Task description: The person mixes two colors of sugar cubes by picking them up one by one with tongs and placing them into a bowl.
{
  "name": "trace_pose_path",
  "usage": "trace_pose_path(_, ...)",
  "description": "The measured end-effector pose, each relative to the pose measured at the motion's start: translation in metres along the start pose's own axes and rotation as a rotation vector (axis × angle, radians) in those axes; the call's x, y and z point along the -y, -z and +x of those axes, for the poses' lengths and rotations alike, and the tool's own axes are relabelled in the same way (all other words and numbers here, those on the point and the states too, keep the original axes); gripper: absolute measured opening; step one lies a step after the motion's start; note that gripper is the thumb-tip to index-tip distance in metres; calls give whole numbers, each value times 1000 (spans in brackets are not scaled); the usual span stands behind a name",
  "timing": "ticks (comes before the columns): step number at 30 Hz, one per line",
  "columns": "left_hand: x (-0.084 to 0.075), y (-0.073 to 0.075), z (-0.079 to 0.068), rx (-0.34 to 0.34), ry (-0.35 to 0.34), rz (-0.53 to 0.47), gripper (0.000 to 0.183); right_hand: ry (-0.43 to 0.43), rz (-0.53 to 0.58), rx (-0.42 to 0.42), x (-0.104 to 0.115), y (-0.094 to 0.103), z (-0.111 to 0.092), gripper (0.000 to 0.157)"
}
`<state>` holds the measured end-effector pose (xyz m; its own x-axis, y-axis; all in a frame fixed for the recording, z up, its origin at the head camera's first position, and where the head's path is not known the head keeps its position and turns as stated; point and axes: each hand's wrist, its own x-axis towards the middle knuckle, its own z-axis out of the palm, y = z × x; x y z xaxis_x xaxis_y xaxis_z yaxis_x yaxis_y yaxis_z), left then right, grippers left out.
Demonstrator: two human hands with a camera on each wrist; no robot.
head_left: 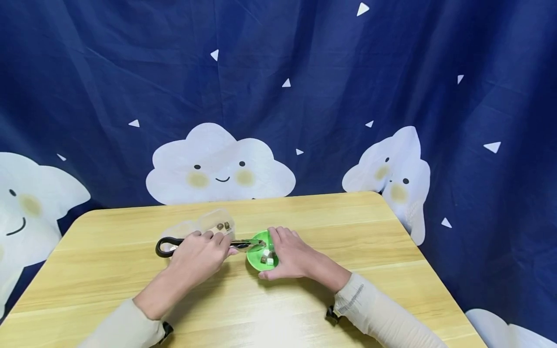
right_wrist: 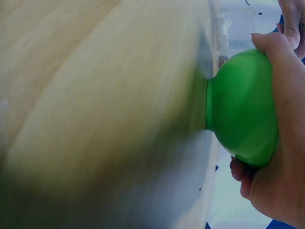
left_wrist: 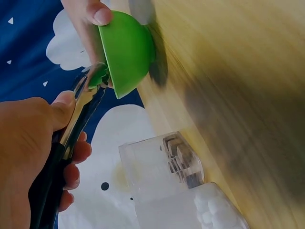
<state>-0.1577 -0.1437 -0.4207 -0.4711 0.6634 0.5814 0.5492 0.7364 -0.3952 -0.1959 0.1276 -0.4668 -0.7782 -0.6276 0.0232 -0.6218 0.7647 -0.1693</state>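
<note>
My left hand (head_left: 200,256) grips a pair of tongs (head_left: 243,245) with black handles and metal, scalloped tips. The tongs lie nearly level, and their tips reach over the rim of a small green bowl (head_left: 254,265). I cannot tell whether anything is between the tips. A few white cubes (head_left: 270,261) and brown cubes (head_left: 263,259) lie inside the bowl. Spanning the bowl from its right side, my right hand (head_left: 293,253) has the thumb at the near rim and the fingers at the far rim. In the right wrist view the bowl (right_wrist: 243,105) stands upright on its foot.
Behind my left hand sits a clear plastic container (head_left: 221,214), partly hidden by the hand. In the left wrist view, one section holds brown cubes (left_wrist: 181,160) and another holds white pieces (left_wrist: 212,207). A blue curtain (head_left: 261,106) hangs behind the wooden table (head_left: 348,217).
</note>
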Motion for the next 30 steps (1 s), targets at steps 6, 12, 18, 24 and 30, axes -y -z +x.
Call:
trace_pose_path(6,0,-1,1,30,-25,-1,46,5,-1,-7,0,0,0,110)
trace_pose_path(12,1,-2,3,30,-26,5,62,8,2,-22,0,1,-1,109)
trace_pose_path(18,2,-2,2,27,-21,5,62,3,-5,-6,0,2,0,110)
trace_pose_path(24,3,-3,0,35,-23,5,41,1,2,-8,1,3,0,110)
trace_pose_path(30,3,-2,-2,47,-12,2,37,-6,1,2,2,3,0,111)
